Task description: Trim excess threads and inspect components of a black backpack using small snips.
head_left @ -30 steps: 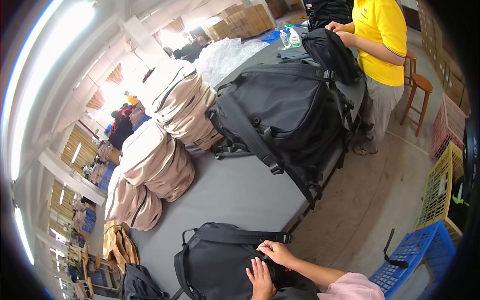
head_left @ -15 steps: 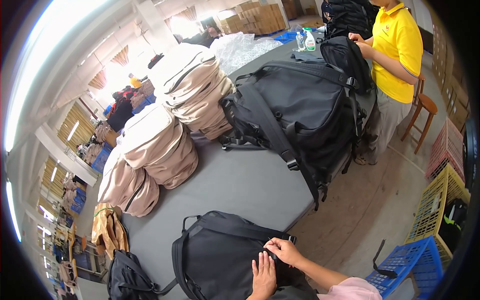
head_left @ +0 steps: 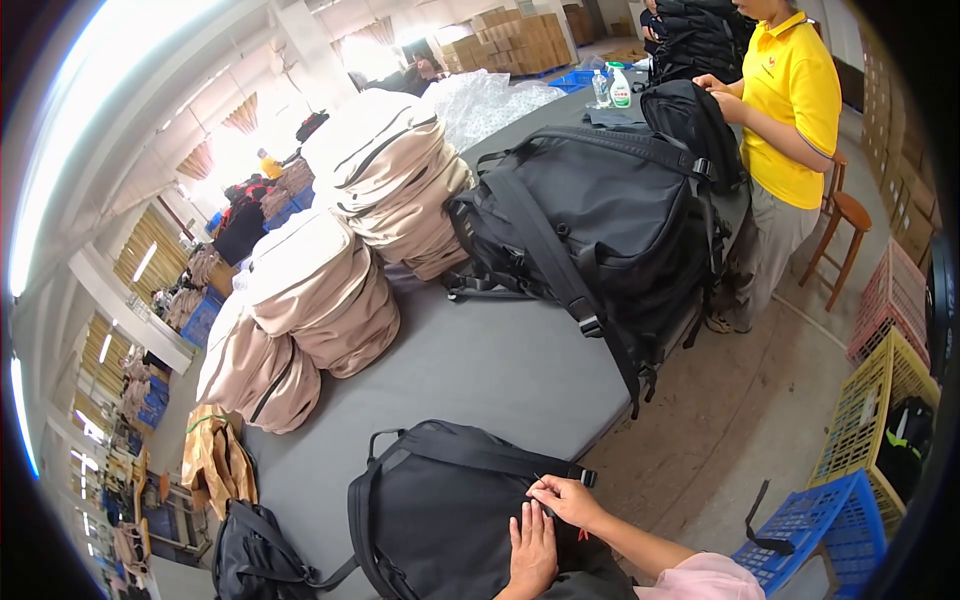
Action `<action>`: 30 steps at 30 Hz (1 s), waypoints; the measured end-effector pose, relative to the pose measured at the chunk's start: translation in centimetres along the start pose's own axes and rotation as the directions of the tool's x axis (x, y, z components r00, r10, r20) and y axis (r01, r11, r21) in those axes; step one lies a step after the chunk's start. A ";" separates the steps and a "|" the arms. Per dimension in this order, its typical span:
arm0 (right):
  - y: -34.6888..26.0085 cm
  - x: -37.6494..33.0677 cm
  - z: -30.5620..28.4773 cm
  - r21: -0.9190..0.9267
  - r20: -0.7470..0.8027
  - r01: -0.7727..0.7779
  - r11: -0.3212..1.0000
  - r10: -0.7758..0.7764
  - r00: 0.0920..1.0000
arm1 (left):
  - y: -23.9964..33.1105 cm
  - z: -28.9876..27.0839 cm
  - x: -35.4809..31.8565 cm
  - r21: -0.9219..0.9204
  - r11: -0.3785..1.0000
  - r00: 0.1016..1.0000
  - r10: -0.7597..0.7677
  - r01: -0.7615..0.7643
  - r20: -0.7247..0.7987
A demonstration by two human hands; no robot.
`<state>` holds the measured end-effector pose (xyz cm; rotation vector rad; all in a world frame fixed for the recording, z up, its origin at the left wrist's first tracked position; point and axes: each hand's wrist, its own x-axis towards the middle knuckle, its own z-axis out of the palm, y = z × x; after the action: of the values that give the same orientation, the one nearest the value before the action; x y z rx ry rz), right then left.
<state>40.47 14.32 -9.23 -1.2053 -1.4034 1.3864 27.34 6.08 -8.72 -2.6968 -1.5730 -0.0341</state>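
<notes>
A black backpack (head_left: pixel 450 500) lies on the grey table (head_left: pixel 480 370) right in front of me. My left hand (head_left: pixel 533 548) rests flat on its fabric, fingers stretched out and holding nothing. Beside those fingertips, my right hand (head_left: pixel 566 500) is closed in a pinch at the bag's surface. A thin dark tip sticks out of the pinch, too small to name. A small orange-red piece (head_left: pixel 583 535) shows just below my right wrist. One black strap (head_left: pixel 335 575) runs from the bag's left side toward a smaller black bag (head_left: pixel 255 555).
Stacked beige backpacks (head_left: pixel 325 295) stand at the left, with a big black backpack pile (head_left: pixel 590 220) farther right. Across the table, a person in a yellow shirt (head_left: pixel 795 100) handles a black bag (head_left: pixel 690 125). Blue (head_left: pixel 815 525) and yellow crates (head_left: pixel 860 410) stand on the floor at right.
Both hands keep nearly the same place on the backpack. The orange-red piece under my right wrist has come into sight. The person in yellow has shifted slightly.
</notes>
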 end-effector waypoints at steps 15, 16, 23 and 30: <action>0.3 0.1 0.3 0.010 0.015 -0.008 1.000 0.008 1.000 | 0.1 0.8 -0.1 -0.048 0.999 1.000 0.001 -0.002 -0.012; 0.3 0.1 0.3 0.010 0.017 -0.009 1.000 0.009 1.000 | 0.1 0.8 -0.1 -0.060 0.998 1.000 0.000 -0.001 -0.012; -0.2 0.3 0.0 -0.030 0.013 0.006 1.000 -0.005 1.000 | 0.2 0.0 0.2 -0.040 0.999 0.999 -0.019 0.020 0.040; -0.8 1.2 -0.9 -0.083 0.003 0.024 0.996 -0.024 1.000 | -0.8 -3.0 0.1 -0.372 0.927 0.999 -0.041 0.046 0.022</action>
<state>41.04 15.73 -8.44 -1.2371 -1.4848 1.3242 26.66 6.44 -5.72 -2.9369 -1.7926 -0.3518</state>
